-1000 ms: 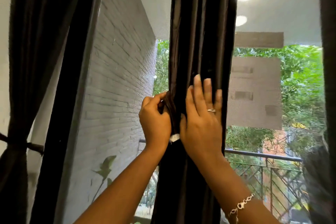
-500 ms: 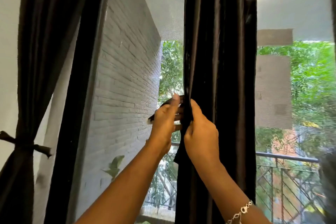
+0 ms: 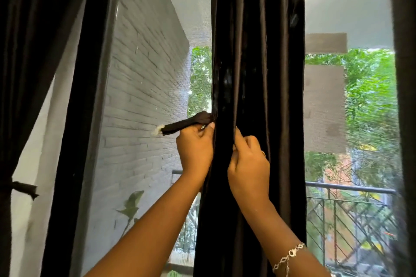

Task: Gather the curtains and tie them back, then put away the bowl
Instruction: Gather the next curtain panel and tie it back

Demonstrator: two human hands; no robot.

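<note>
Left fingers (image 3: pixel 200 135): curled on the left hand (image 3: pixel 194 148), pinching the narrow dark brown fabric tie strip (image 3: pixel 184 124) right at the curtain's left edge.
Right fingers (image 3: pixel 239 139): curled on the right hand (image 3: pixel 248 164), pinching a fold at the front of the long dark brown glossy curtain (image 3: pixel 254 63); tips sunk in the cloth, exact hold hard to tell.
Curtain position: hanging in the middle of the mesh-screened window (image 3: pixel 337 7), bunched into one column, both hands at its waist.
Strip position: jutting left from the bundle, pale frayed tip (image 3: pixel 157 130) free in the air, other end hidden among the folds.
Step in hand: probably passing the strip round the bundle; no knot visible.
Risk one: slippery, heavy cloth; easing the right pinch likely to let pleats slide out and spread.
Risk two: short free end; a weak pull or single loop likely to slip undone.
Risk three: strip catching only some folds, leaving a loose outer pleat on the right.
Curtain look: smooth sheen, deep vertical pleats, tight at hand height, fuller above.
Second dark curtain (image 3: pixel 33 40): far left, cinched by its own dark tie (image 3: pixel 22 188).
Bowl: nowhere in view.
</note>
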